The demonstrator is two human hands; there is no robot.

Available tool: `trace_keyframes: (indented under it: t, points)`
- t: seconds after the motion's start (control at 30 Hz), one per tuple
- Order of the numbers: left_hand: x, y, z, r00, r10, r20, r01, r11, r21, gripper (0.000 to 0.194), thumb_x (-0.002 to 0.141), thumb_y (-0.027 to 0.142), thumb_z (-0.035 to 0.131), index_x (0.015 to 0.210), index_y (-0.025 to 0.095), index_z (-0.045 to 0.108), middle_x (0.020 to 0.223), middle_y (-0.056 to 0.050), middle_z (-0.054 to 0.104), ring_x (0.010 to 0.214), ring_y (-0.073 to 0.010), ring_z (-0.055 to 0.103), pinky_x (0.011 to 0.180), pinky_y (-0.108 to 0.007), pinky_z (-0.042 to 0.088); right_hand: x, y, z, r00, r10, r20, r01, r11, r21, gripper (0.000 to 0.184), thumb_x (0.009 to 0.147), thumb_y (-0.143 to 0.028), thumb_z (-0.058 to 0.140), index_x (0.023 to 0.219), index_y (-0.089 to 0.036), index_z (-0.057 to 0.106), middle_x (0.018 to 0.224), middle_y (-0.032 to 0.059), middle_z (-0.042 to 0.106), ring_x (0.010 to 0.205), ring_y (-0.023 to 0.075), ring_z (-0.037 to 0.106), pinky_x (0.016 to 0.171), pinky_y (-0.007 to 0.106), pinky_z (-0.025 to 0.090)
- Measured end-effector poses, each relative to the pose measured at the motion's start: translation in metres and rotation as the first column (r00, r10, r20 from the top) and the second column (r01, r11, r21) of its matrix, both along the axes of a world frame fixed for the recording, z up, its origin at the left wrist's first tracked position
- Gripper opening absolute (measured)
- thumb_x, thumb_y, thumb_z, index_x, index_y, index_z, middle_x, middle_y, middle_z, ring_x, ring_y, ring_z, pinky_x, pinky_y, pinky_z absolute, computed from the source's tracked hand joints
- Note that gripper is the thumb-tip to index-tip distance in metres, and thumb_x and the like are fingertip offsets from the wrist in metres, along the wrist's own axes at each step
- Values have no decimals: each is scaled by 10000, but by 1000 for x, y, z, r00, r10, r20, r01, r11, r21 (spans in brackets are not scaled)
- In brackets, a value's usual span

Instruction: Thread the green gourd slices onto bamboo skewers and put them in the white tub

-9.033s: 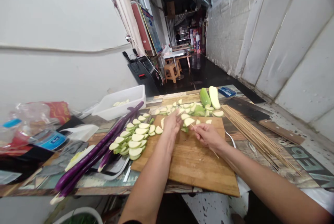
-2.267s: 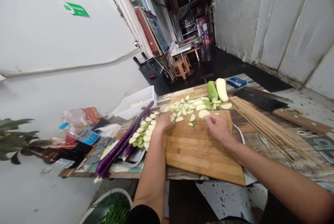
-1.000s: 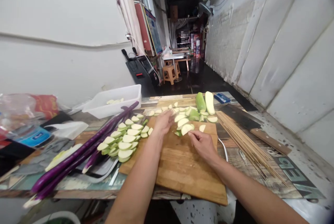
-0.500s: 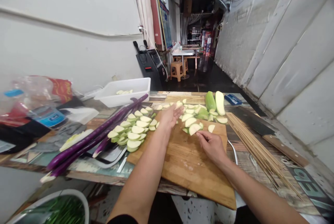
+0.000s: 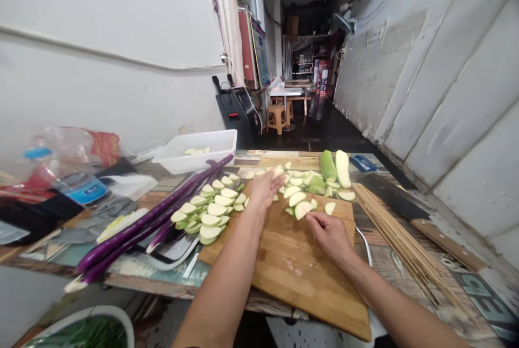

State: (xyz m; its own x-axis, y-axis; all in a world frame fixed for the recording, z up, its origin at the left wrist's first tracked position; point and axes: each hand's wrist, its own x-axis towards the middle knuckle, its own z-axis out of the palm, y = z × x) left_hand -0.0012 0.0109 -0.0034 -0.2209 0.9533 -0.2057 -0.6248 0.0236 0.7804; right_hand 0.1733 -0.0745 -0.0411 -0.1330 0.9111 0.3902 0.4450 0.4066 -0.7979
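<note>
Lettered tabletop point(image 5: 375, 237), blue-labelled bottle point(image 5: 87, 190), right hand point(image 5: 329, 233) pinching slices point(image 5: 303, 209)

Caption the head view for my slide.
Left hand and right hand at a cutting board among pale slices, thin sticks at right.

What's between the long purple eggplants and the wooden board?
The head view shows green-edged slices heaped between the purple eggplants and the wooden board.

Head view — forward, down, close above tabletop point(image 5: 380, 245).
</note>
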Motion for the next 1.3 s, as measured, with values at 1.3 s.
trace_keyframes:
  t: [1.3]
  points:
    - [3, -2, 5, 994, 5, -105, -7, 1000, -16, 99, 756, 152, 584, 810, 102, 518, 759, -117, 647, 717, -179, 651, 640, -252, 514, 0, -2, 6, 1000, 25, 2, -25, 998, -50, 301, 805, -327, 448, 752, -141, 679, 625, 22, 627, 579, 150, 555, 537, 217, 403]
